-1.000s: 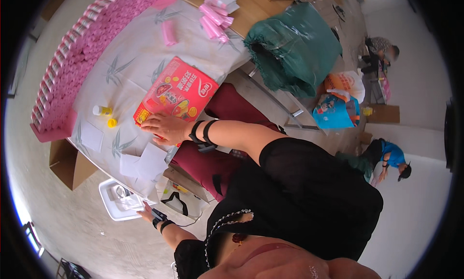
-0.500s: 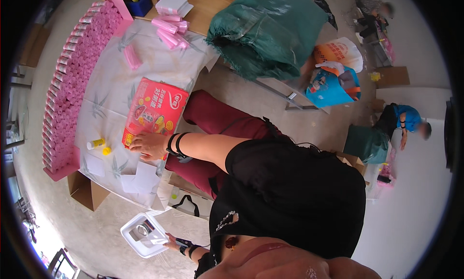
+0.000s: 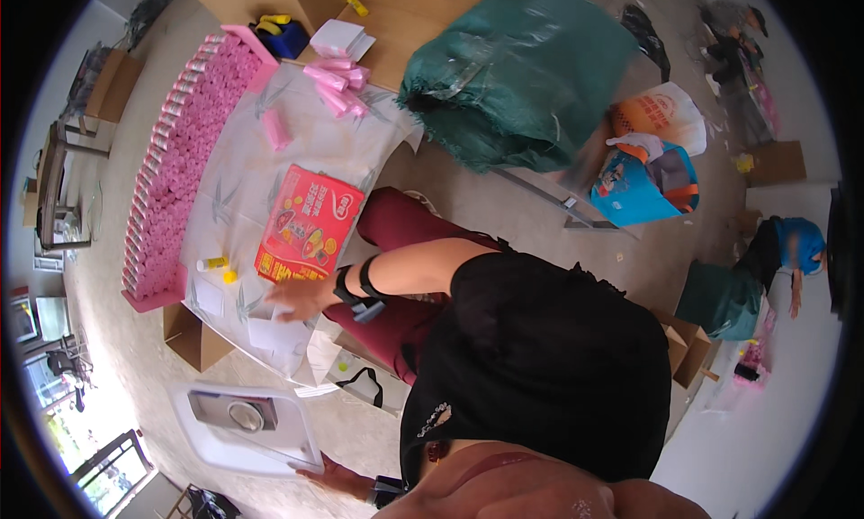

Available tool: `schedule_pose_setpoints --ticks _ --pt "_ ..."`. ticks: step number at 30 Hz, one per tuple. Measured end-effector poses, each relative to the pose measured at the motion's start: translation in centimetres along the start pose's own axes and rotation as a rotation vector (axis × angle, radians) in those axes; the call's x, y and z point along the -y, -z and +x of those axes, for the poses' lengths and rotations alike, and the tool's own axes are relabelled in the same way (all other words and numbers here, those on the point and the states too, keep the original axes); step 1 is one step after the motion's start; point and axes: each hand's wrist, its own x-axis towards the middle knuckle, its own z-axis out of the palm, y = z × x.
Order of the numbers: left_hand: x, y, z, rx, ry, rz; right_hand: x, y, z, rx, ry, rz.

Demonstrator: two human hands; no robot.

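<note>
while the right hand (image 3: 301, 296) lies flat with fingers spread, gripping nothing, on the loose white paper sheets (image 3: 270, 332) at the near edge of the table with its pale leaf-printed cover (image 3: 243, 177), the step in hand looks like picking one sheet off the pile. the left hand (image 3: 335, 474) is low by the floor, fingers curled under the rim of a white rectangular plastic tray (image 3: 270, 438) that carries a grey round item.

lifting one sheet would call for a light pinch at a free corner, so that the others don't slide off the edge.

room is tight: the flat red printed carton (image 3: 309, 224) sits just beside the fingertips, a small yellow bottle (image 3: 213, 263) is near, and a long block of pink rolls (image 3: 175, 168) fills the far side. a brown cardboard box (image 3: 189, 339) stands below the table edge.
</note>
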Motion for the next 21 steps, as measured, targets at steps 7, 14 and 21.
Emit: schedule_pose_setpoints --ticks 7,14,21 --pt "-2.8 -10.5 -1.6 0.297 0.132 -0.447 12.1 9.2 -11.8 0.166 -0.298 0.768" --pt "-8.9 -21.9 -5.3 0.533 0.041 -0.342 14.4 18.3 -22.3 -0.064 -0.239 0.706" --pt "-13.0 -33.1 -8.2 0.82 0.166 -0.305 6.5 19.0 -29.1 -0.583 -0.228 0.525"
